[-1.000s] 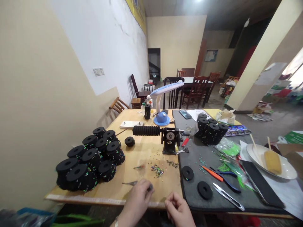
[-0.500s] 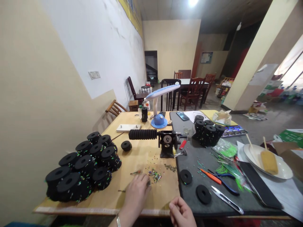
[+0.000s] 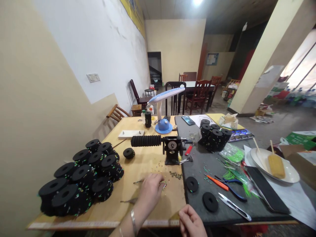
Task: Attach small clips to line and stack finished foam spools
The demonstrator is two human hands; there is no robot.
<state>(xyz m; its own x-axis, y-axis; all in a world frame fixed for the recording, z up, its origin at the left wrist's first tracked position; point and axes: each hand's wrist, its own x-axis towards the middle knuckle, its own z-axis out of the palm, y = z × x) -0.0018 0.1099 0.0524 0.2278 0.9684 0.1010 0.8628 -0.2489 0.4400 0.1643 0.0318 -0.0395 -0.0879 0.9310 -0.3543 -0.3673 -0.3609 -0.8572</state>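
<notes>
Coloured beads lie in a small heap on the wooden table, mostly hidden behind the fingertips of the left hand, which reach down over them. That hand's thumb and fingers are pinched together, though whether a bead sits between them is too small to tell. A metal bangle circles the wrist. The right hand sits at the table edge near the bottom of the view, its fingers loosely curled and its grip unclear.

Two slim pointed tools lie just beside the left hand, and a scatter of dark beads sits to the right of the heap. Stacks of black foam rings studded with bright flecks crowd the table's left side, and a hand-cranked winder with a ribbed black grip stands beyond the hands.

On the grey mat to the right are two flat black foam discs, blue-handled pliers, steel thread snips and a red lighter. The printed card past them carries lettering too small to read.
</notes>
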